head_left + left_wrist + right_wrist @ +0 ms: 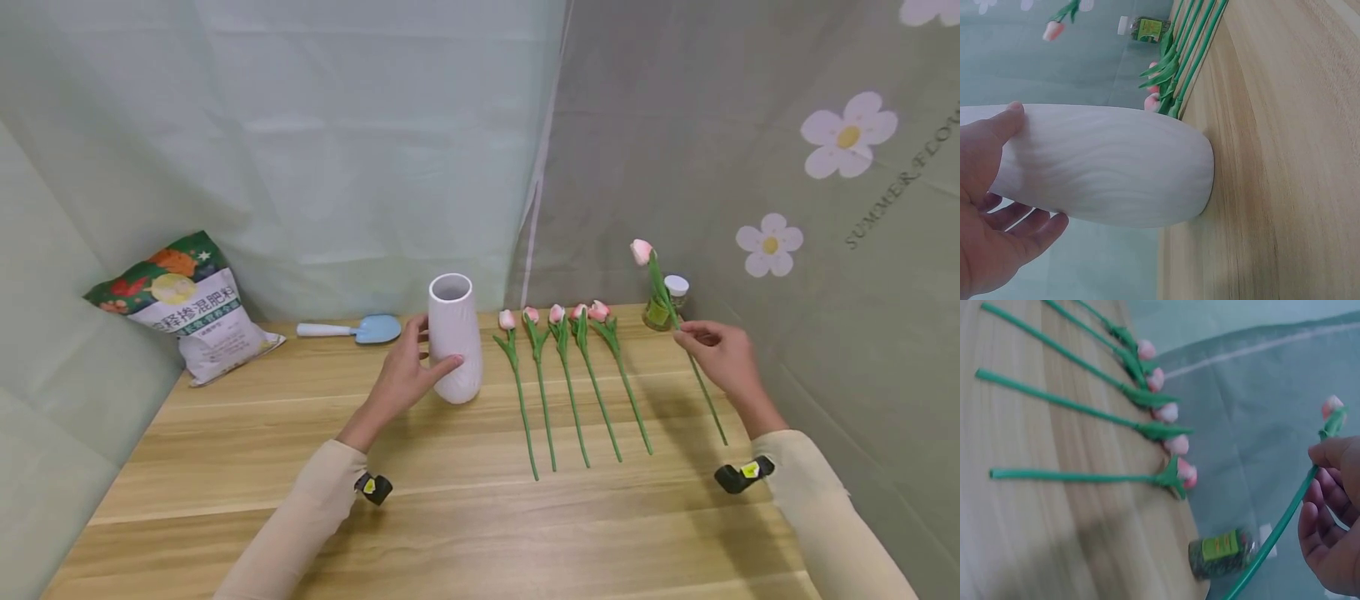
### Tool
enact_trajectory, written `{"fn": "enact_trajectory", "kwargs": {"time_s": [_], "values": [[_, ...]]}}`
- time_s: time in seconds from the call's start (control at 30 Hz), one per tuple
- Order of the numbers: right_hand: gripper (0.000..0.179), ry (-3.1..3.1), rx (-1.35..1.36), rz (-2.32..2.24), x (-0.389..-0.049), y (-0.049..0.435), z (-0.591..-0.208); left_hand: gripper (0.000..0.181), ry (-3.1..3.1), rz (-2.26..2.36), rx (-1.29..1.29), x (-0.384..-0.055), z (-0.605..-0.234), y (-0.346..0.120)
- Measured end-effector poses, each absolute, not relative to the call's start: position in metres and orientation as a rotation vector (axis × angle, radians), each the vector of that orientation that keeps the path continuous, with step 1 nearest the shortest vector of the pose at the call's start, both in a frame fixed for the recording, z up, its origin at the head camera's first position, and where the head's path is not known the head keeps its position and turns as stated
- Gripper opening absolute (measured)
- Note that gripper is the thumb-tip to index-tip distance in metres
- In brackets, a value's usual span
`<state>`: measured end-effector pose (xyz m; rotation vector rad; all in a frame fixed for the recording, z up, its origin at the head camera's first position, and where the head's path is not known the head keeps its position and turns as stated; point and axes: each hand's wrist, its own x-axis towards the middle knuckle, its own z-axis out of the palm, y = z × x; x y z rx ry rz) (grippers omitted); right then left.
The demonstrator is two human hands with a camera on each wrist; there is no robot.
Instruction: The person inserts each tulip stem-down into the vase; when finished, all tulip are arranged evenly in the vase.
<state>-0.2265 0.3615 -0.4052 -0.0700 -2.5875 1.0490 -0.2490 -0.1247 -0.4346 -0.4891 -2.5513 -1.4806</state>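
Observation:
A white ribbed vase [456,346] stands upright on the table, its mouth facing up. My left hand [408,367] grips it from the left, thumb across the front and fingers round the far side; the left wrist view shows the vase [1116,165] resting on the wood. On the right, my right hand [722,358] pinches the green stem of a pink tulip [660,283], raised above the table with its bloom up. In the right wrist view thumb and fingertips close on that stem [1285,519]. Several more pink tulips [573,375] lie in a row between the hands.
A small jar with a white lid [676,287] and green label stands at the back right, behind the raised tulip. Behind the vase to the left lies a blue trowel [375,329]. A fertilizer bag [197,308] leans at the back left. Curtains [337,150] close off the back.

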Motion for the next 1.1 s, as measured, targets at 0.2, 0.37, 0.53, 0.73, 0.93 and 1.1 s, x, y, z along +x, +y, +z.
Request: {"fn": "enact_trajectory", "kwargs": {"time_s": [0.2,0.37,0.53,0.73,0.93,1.1], "values": [[0.039,-2.463,-0.126,1.217,-0.229,0.341,-0.394,0.086,-2.556,-1.474,-0.485,-0.249,-0.435,-0.126],[0.039,-2.364,-0.139,1.358,-0.233,0.324,-0.387,0.085,-2.562,-1.479,-0.477,-0.249,-0.435,-0.126],[0.039,-2.282,-0.104,1.463,-0.236,0.308,-0.378,0.086,-2.565,-1.485,-0.479,-0.249,-0.434,-0.127],[0.035,-2.172,-0.024,1.605,-0.241,0.289,-0.363,0.086,-2.572,-1.475,-0.476,-0.249,-0.435,-0.127],[0.026,-2.084,0.09,1.646,-0.242,0.273,-0.349,0.085,-2.566,-1.47,-0.478,-0.249,-0.436,-0.126],[0.026,-2.042,0.122,1.657,-0.244,0.262,-0.338,0.085,-2.567,-1.463,-0.484,-0.25,-0.437,-0.126]]}}
